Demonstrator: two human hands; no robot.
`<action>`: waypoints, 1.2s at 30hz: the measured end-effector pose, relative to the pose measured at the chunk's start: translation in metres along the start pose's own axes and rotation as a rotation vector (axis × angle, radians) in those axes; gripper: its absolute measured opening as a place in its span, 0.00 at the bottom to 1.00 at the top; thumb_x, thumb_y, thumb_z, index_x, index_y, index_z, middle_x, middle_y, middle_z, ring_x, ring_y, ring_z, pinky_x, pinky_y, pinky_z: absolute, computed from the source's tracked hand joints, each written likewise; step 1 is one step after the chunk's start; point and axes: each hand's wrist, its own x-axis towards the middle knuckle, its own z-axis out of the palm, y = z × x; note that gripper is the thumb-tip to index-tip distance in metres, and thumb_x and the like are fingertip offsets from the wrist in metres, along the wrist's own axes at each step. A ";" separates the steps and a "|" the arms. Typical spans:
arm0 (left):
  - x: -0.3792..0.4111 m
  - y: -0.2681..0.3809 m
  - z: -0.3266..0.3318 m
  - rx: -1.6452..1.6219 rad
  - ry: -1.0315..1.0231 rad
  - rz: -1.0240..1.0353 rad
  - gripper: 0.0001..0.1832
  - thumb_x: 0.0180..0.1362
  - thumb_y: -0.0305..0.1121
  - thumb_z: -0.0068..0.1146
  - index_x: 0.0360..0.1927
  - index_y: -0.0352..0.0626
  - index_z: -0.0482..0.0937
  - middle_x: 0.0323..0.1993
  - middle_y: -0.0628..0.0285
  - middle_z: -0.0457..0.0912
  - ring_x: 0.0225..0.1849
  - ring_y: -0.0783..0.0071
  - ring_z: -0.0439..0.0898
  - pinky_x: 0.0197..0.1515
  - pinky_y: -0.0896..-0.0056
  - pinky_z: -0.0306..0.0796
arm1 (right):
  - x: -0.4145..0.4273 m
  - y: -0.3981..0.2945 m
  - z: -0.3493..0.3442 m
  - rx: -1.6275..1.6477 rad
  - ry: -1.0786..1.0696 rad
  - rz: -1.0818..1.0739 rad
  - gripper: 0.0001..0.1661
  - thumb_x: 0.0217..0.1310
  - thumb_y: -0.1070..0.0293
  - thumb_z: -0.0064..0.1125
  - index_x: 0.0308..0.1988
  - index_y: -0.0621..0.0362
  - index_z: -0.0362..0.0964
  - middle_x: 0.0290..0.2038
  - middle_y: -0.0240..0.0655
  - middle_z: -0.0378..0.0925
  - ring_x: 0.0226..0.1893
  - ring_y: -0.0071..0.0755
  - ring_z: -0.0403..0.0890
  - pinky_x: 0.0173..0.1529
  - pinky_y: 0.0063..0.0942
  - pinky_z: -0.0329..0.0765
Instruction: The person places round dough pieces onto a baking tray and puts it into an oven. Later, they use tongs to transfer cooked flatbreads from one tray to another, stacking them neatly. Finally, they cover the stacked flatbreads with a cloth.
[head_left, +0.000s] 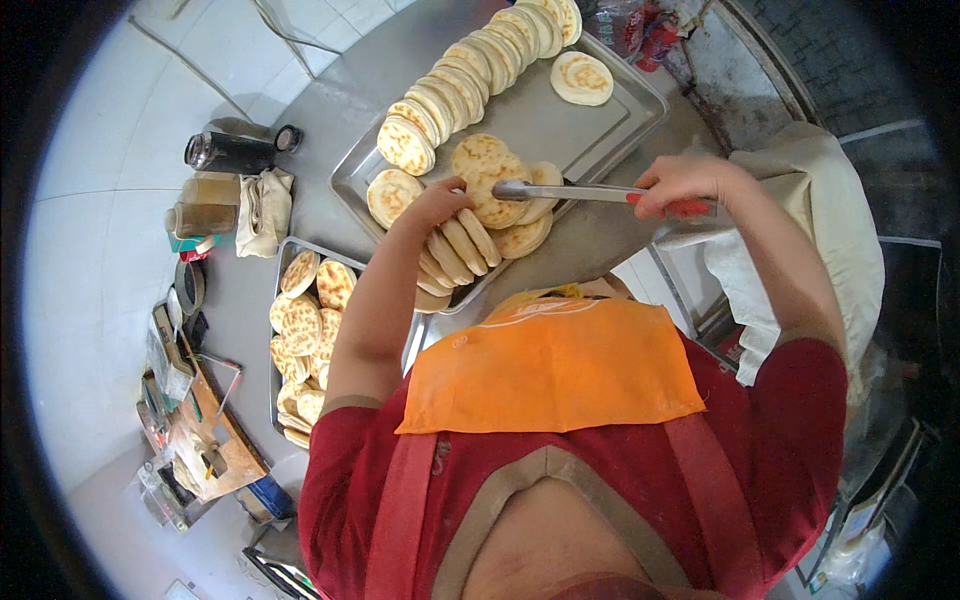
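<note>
My left hand is at the far end of a row of flatbreads standing on edge on a metal tray. Its fingers are partly hidden, so whether it grips a bread is unclear. My right hand is closed around the red handles of metal tongs. The tongs' tip lies over a browned round flatbread, on top of several overlapping ones; whether it pinches one cannot be made out. Left of my left hand lies another flatbread.
A long leaning row of flatbreads crosses the tray, with a single flatbread apart at right. A second tray holds browned flatbreads. Along the wall stand a dark flask, a jar and a folded cloth. Pale fabric hangs at right.
</note>
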 end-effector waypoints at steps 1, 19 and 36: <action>-0.005 0.000 -0.001 -0.025 0.005 0.007 0.28 0.47 0.36 0.65 0.55 0.42 0.77 0.37 0.57 0.82 0.36 0.69 0.79 0.41 0.67 0.74 | 0.005 -0.002 -0.006 0.056 -0.061 0.005 0.26 0.51 0.45 0.65 0.31 0.61 0.79 0.19 0.32 0.75 0.16 0.23 0.74 0.19 0.26 0.68; -0.002 0.032 0.021 -0.071 0.120 0.064 0.42 0.54 0.62 0.60 0.63 0.41 0.69 0.48 0.54 0.80 0.47 0.66 0.78 0.49 0.65 0.72 | -0.008 0.004 0.127 -0.374 0.500 -0.286 0.41 0.52 0.49 0.67 0.54 0.67 0.61 0.39 0.57 0.77 0.42 0.61 0.79 0.46 0.46 0.77; 0.025 -0.006 0.027 -0.054 0.316 0.337 0.45 0.50 0.34 0.61 0.72 0.38 0.53 0.52 0.47 0.78 0.44 0.66 0.79 0.47 0.67 0.73 | 0.015 0.043 -0.020 0.162 0.103 -0.053 0.29 0.44 0.59 0.66 0.47 0.61 0.75 0.27 0.35 0.79 0.26 0.29 0.78 0.34 0.29 0.75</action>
